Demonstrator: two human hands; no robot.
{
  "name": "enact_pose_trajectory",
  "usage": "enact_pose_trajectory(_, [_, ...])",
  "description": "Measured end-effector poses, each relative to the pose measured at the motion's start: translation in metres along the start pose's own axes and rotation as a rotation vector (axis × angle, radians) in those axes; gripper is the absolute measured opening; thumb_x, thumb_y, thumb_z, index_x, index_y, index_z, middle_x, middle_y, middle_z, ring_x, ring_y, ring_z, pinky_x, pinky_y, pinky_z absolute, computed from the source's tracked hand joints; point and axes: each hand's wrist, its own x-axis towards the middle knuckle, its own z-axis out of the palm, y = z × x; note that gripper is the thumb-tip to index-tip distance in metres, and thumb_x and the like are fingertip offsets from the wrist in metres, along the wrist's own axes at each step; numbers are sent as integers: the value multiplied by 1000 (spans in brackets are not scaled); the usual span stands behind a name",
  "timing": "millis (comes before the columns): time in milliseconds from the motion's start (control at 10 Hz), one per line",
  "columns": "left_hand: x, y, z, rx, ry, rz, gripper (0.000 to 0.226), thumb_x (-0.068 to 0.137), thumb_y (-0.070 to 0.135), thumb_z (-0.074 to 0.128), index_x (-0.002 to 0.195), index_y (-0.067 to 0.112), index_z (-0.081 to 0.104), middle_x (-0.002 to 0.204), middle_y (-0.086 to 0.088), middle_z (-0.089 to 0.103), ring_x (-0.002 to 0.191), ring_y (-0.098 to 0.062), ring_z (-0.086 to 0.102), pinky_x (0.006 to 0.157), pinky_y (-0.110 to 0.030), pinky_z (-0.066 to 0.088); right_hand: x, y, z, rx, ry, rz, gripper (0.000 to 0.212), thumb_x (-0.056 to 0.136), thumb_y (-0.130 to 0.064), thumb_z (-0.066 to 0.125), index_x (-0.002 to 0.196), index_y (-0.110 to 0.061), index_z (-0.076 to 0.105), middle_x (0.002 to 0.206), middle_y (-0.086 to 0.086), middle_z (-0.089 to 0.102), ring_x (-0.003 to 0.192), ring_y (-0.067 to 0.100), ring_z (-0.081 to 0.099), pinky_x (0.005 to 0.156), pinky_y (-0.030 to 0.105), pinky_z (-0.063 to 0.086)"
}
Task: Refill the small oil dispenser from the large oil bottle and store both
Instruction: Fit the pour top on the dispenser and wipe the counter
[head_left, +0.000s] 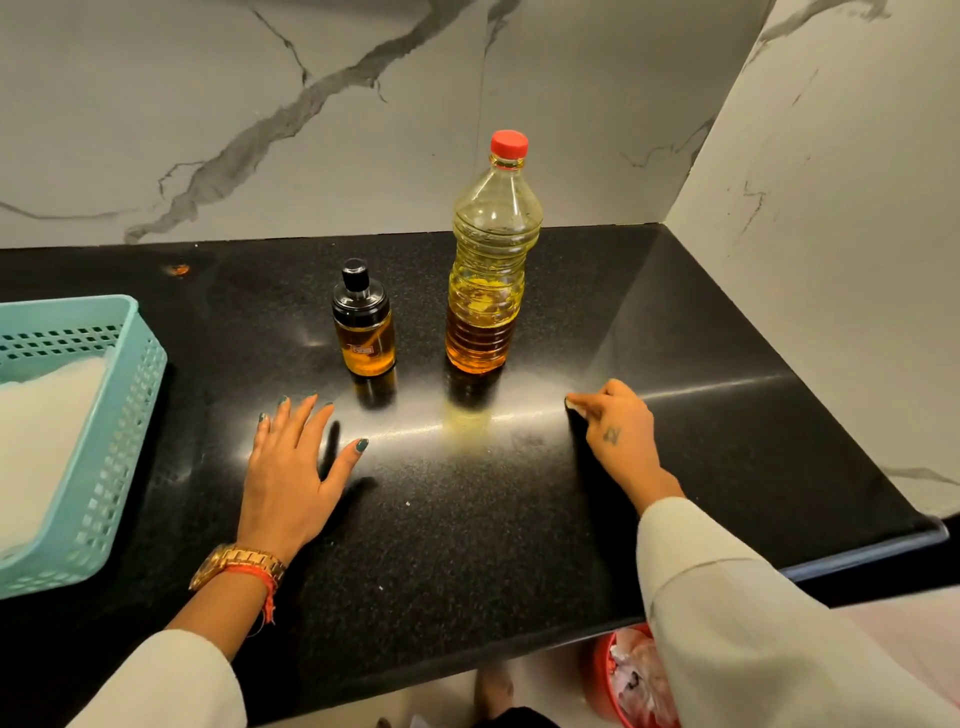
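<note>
**Both oil containers standing capped on the desk, hands resting nearby**

The small amber glass oil dispenser with a black pump cap is standing upright toward the back of the glossy black speckled stone desk, and the large clear ribbed plastic oil bottle with a red screw cap is standing just beside it, nearer the back right corner. The two are apart, not touching. Both caps are sitting in place, so pouring is judged not yet begun; the bottle is showing oil in roughly its lower half.

The left hand is lying flat with fingers spread, its grip released and holding nothing, positioned just in front of the dispenser, probably to steady or take it. The right hand is resting with fingers loosely curled on the desk near the bottle's base; something pale is showing at the fingertips, and whether the grip is grasping anything cannot be told. A turquoise perforated plastic basket is sitting at the left edge, a possible storage place.
</note>
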Motion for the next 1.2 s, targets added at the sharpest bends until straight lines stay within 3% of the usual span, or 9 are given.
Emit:
enact_pose_trajectory(100, [-1,0,-1,-9,4,-7,83,81,69,19,137,13,43,149,-8,34,142,-28,21,117,-43,9,-12,-19,7,65,-89,-98,21,86,-6,60,102,-12,72,76,7,48,71,23,51,62,26,34])
enact_pose_trajectory(300, [-1,-1,-1,-11,10,-9,82,82,69,19,137,13,43,149,-8,35,142,-27,21,117,-42,8,-51,11,-10,136,-93,-222,27,76,3,69,92,-18,76,70,2,54,70,20,60,67,24,47])
enact_pose_trajectory(400, [-1,-1,0,-1,7,-3,83,82,69,19,137,13,43,149,-8,35,142,-27,21,116,-42,8,-37,32,-21,70,-5,-137,29,76,7,67,92,-15,76,70,-4,49,72,24,61,69,31,50])
enact_pose_trajectory(500, [-1,0,0,3,3,0,83,82,69,18,137,12,43,149,-9,35,142,-28,21,117,-42,8,-22,35,-24,60,72,-75,28,78,8,63,93,-13,75,71,0,50,66,22,56,65,24,40])
enact_pose_trajectory(600, [-2,0,-1,-4,4,4,82,82,69,19,137,12,44,149,-9,35,142,-28,21,117,-43,9,-9,27,-19,49,44,-42,27,81,7,59,96,-10,74,74,3,49,68,25,54,66,25,36])
enact_pose_trajectory(800, [-3,1,-2,-18,9,2,82,82,69,19,137,13,43,149,-10,35,142,-28,21,117,-43,9,-22,23,-14,82,46,39,23,85,0,60,103,-8,71,78,6,53,74,25,54,70,31,43])
enact_pose_trajectory(1000, [-1,0,-1,-23,7,11,83,81,69,19,137,12,43,149,-9,34,142,-27,20,117,-42,8,-49,9,-15,75,64,127,19,87,-9,62,104,-11,71,80,5,54,71,16,50,68,26,38])
enact_pose_trajectory(1200, [-1,0,-2,-29,1,13,83,81,70,18,138,13,42,150,-8,34,142,-27,20,116,-41,7,-69,-25,0,42,33,154,23,88,-9,58,107,-11,70,87,8,55,75,19,51,70,25,38])
